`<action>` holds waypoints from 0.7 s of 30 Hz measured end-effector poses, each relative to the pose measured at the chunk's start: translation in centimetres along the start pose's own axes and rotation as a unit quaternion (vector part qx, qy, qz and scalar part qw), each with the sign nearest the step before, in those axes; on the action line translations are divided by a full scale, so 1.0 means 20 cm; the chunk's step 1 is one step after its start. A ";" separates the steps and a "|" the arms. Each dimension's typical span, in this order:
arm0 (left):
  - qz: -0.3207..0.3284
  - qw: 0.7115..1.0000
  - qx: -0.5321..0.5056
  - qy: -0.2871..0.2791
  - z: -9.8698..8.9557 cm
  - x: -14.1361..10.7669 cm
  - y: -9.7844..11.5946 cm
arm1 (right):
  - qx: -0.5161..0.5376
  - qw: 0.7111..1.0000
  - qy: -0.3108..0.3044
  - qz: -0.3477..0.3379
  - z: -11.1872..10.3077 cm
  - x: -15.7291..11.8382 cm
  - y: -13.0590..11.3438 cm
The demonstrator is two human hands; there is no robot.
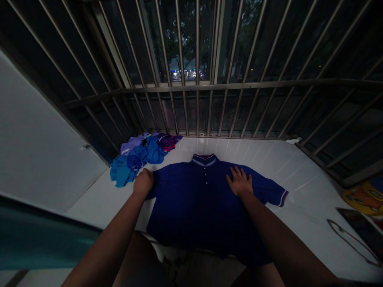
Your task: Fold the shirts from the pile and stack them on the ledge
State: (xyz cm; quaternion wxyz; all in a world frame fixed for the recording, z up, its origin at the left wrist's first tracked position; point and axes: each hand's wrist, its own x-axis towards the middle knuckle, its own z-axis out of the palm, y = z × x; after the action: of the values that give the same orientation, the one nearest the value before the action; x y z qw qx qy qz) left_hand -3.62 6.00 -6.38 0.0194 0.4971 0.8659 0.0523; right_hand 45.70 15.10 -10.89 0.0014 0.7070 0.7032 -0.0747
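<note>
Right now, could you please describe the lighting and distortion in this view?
Head view: dim overall, the blue shirt nearly black low down; pale glare streaks on the white surface; bright lights beyond the window bars, which splay outward, probably partly wide-angle stretch.

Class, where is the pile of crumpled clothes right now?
In the head view, the crumpled clothes lie left of the blue polo shirt, on the white surface just beyond the left hand.

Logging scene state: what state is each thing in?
Shirt: spread flat, front up.
Left hand: curled at a sleeve, grip unclear.
Right hand: open, palm down on shirt.
Clothes: crumpled in a heap.
Cord: loose loop, lying down.
Window: barred; open or shut unclear.
</note>
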 end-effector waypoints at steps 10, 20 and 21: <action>0.106 0.994 0.031 -0.013 0.01 0.02 -0.07 | 0.006 1.000 0.009 -0.002 0.00 0.00 0.00; 0.209 0.978 -0.021 0.000 -0.18 -0.08 0.22 | 0.008 1.000 0.006 -0.003 0.00 0.00 0.00; 0.242 0.970 -0.038 -0.008 -0.19 -0.15 0.29 | 0.008 1.000 0.006 -0.003 0.00 0.00 0.01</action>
State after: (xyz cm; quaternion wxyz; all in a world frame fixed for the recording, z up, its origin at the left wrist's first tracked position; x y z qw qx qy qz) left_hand 2.43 6.06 -2.02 0.0322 0.6909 0.7173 0.0841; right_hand 45.80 15.11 -10.88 -0.0088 0.7054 0.7047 -0.0761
